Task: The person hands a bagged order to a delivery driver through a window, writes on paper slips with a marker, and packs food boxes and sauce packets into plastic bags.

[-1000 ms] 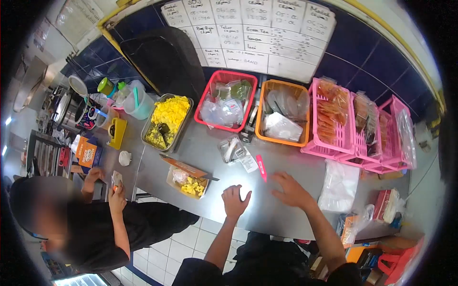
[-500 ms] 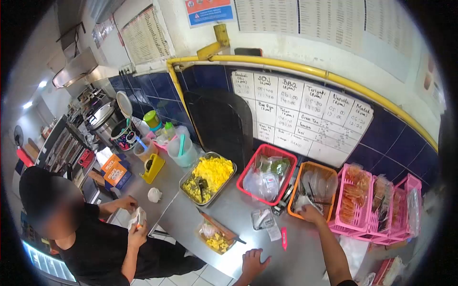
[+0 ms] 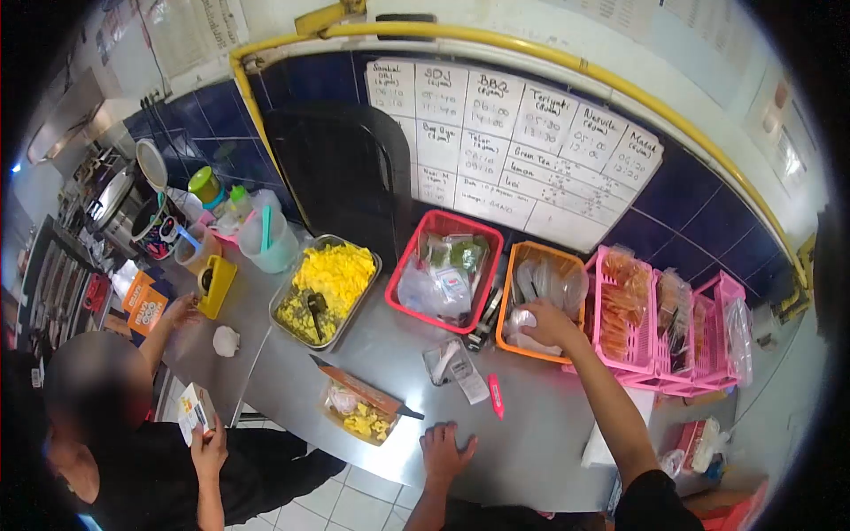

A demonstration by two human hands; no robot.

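Right hand [image 3: 551, 327] reaches into an orange basket [image 3: 548, 253], fingertips at a white packet [image 3: 518, 318]; whether they pinch it, one cannot tell.
The packet lies left of the palm, long axis unclear; the left hand [image 3: 444, 457], fingers spread at the counter [image 3: 544, 442], is farther away.

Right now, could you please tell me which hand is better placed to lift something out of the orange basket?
Probably the right hand: it is reaching into the orange basket, while the left hand is farther off, near the open food box.
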